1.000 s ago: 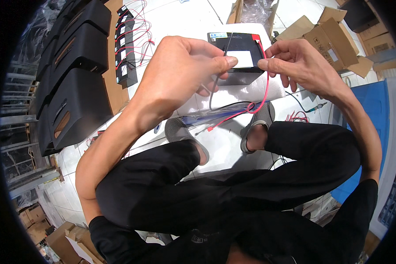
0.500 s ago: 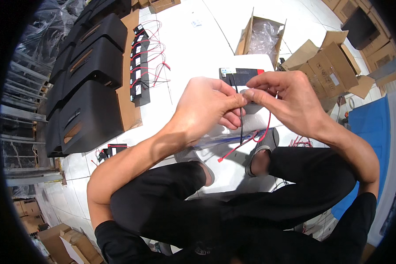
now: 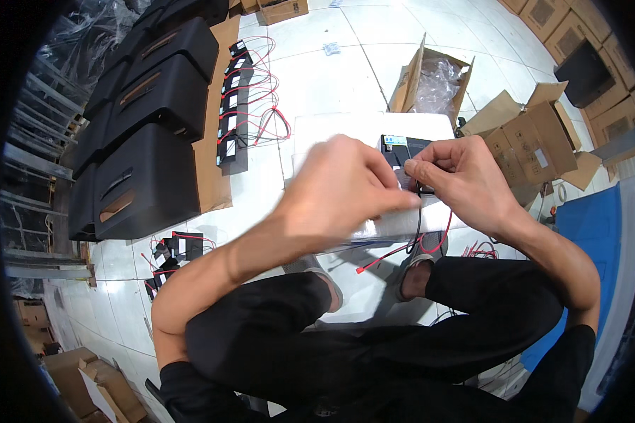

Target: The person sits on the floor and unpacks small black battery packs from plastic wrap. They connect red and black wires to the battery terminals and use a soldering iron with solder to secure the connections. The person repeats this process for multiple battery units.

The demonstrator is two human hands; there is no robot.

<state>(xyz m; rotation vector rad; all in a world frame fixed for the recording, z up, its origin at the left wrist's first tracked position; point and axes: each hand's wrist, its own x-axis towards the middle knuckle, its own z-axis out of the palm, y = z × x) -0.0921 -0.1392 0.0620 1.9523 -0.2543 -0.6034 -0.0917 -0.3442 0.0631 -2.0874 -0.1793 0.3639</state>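
Observation:
In the head view, my right hand [image 3: 466, 180] pinches at a thin black wire [image 3: 421, 218] with thumb and forefinger closed. My left hand [image 3: 346, 190] is beside it, smeared by motion, its thumb close to the wire and its grip unclear. Under my fingers lies a black battery block [image 3: 395, 143] with a pale label, partly covered by the hands. It rests on a white wrapped block [image 3: 314, 129]. A red wire [image 3: 446, 236] hangs from it, and a small red connector [image 3: 360, 270] dangles at the lead's end, between my feet.
Several large black plastic housings [image 3: 148, 183] stand at the left on cardboard. Alongside them runs a row of small black batteries [image 3: 227, 149] with red leads. Open cartons [image 3: 529, 141] are at the right, near a blue panel [image 3: 585, 233]. More batteries [image 3: 183, 244] lie by my left arm.
My left hand has drawn away from my right fingertips and blurred. The right hand keeps its pinch. The view has shifted slightly, showing more of the white block.

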